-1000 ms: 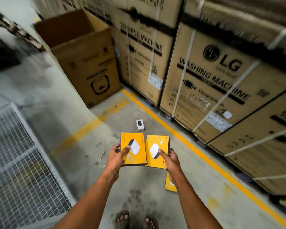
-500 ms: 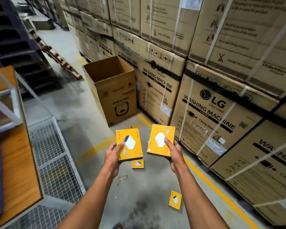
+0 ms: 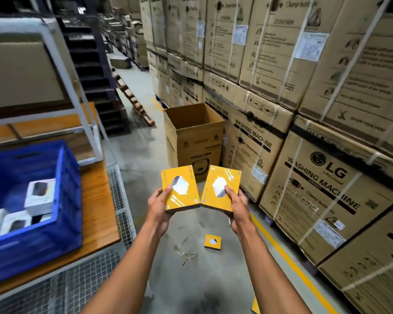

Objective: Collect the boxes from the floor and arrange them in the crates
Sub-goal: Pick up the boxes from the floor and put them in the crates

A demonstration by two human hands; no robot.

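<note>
Head view: left hand (image 3: 158,206) grasps one yellow box (image 3: 180,191), thumb on its face; right hand (image 3: 236,206) grasps a second yellow box (image 3: 220,188). Both held above the floor, near edges almost touching. Third yellow box (image 3: 212,242) lies on the concrete floor (image 3: 145,150) below. Blue crate (image 3: 68,200) on the wooden table (image 3: 98,214) at left (white boxes (image 3: 40,197) inside).

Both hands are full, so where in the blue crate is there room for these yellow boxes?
The blue crate looks bare along its far side, beyond the white boxes. Its near left part is crowded with them. The wooden tabletop right of the crate is also bare.
</note>
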